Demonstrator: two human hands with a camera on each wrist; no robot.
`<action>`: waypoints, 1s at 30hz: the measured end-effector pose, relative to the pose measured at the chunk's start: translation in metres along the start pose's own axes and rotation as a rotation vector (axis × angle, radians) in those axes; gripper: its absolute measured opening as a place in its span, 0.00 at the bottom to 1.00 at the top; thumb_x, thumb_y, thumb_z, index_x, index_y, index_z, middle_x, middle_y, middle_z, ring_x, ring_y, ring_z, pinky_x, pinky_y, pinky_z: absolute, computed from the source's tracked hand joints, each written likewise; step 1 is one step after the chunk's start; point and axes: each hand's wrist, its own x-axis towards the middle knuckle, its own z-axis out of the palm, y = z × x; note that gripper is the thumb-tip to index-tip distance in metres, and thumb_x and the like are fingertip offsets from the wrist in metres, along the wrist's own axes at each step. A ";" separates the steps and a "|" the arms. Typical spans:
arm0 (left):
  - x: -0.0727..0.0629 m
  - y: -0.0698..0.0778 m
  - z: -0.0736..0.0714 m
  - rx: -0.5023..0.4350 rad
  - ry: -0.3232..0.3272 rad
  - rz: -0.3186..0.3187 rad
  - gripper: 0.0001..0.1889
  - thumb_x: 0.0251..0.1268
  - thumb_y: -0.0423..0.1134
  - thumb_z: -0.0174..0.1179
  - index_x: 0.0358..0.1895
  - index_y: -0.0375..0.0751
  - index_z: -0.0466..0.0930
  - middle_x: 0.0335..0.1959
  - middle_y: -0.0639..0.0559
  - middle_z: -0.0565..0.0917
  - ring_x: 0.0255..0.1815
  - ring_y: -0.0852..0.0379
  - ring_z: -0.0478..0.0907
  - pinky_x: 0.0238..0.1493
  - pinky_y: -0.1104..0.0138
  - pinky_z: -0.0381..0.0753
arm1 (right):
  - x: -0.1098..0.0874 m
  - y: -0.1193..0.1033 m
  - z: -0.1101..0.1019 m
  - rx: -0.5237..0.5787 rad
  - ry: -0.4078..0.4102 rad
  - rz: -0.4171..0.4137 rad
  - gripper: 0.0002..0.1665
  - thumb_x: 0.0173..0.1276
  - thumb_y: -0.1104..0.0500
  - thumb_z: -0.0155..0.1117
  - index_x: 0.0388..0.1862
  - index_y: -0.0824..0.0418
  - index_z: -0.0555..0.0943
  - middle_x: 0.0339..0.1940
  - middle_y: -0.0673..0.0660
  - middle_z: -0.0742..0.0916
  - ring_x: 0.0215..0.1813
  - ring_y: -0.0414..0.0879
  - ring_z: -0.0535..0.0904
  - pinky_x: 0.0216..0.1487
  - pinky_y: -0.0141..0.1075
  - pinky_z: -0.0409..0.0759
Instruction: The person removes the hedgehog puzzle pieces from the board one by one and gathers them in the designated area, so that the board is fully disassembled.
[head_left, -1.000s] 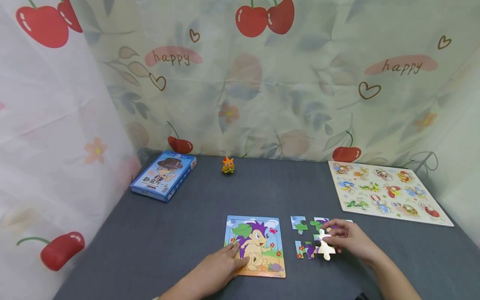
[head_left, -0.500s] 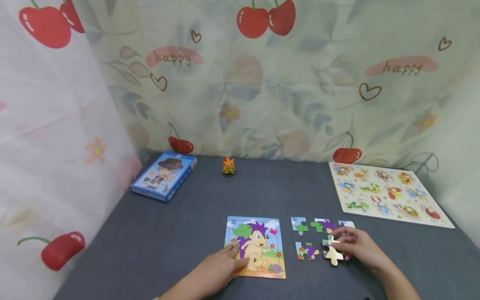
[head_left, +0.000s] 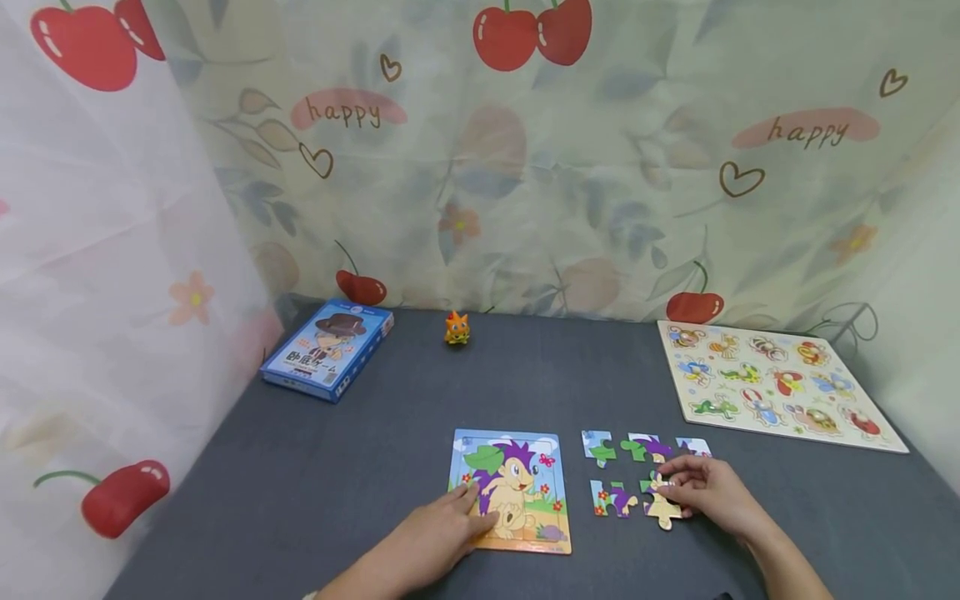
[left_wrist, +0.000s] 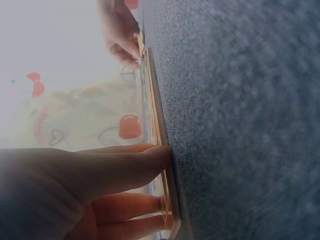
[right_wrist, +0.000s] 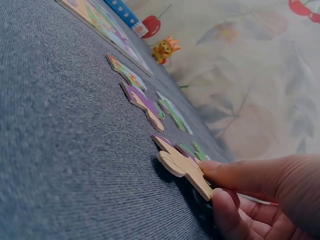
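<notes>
My right hand (head_left: 708, 493) pinches a beige jigsaw piece (head_left: 663, 505) between thumb and fingers. In the right wrist view this piece (right_wrist: 184, 170) is tilted, with a shadow on the cloth under it. Left of it lies a piece with red flowers and purple (head_left: 613, 500). Behind are a blue piece with a green leaf (head_left: 597, 447), a green and purple piece (head_left: 647, 448) and a pale blue piece (head_left: 693, 446), partly behind my fingers. My left hand (head_left: 431, 537) rests on the left edge of a square hedgehog picture board (head_left: 540, 492), its fingers lying over the picture.
At the back left stands a blue game box (head_left: 327, 352). A small orange toy figure (head_left: 457, 329) is at the back middle. A white insect puzzle board (head_left: 780, 387) lies at the right. A printed curtain (head_left: 540, 217) borders the dark cloth-covered table (head_left: 337, 467).
The right hand has shifted slightly right and toward the front with the beige jigsaw piece, away from the purple-and-flower piece. The pale blue piece shows more. The left hand stays on the board.
</notes>
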 end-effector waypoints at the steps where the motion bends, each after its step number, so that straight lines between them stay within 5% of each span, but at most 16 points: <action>1: 0.000 0.000 0.000 0.001 -0.002 -0.001 0.18 0.66 0.47 0.54 0.60 0.63 0.74 0.67 0.47 0.69 0.68 0.47 0.66 0.52 0.50 0.78 | 0.000 0.000 0.000 -0.001 0.002 -0.001 0.27 0.60 0.58 0.67 0.50 0.77 0.74 0.26 0.53 0.81 0.22 0.36 0.75 0.25 0.33 0.79; 17: 0.000 -0.001 0.001 0.038 0.041 0.041 0.18 0.66 0.44 0.55 0.58 0.60 0.76 0.66 0.44 0.70 0.66 0.46 0.68 0.50 0.52 0.79 | -0.001 0.000 0.003 -0.118 0.069 -0.032 0.23 0.56 0.58 0.70 0.43 0.74 0.78 0.28 0.54 0.78 0.23 0.35 0.74 0.26 0.33 0.81; 30: 0.000 -0.001 0.001 0.033 0.037 0.038 0.18 0.66 0.45 0.55 0.58 0.60 0.76 0.66 0.45 0.70 0.67 0.46 0.67 0.51 0.51 0.79 | -0.006 0.005 -0.007 -0.284 0.029 -0.116 0.16 0.58 0.58 0.68 0.40 0.68 0.82 0.25 0.52 0.80 0.24 0.32 0.70 0.24 0.29 0.74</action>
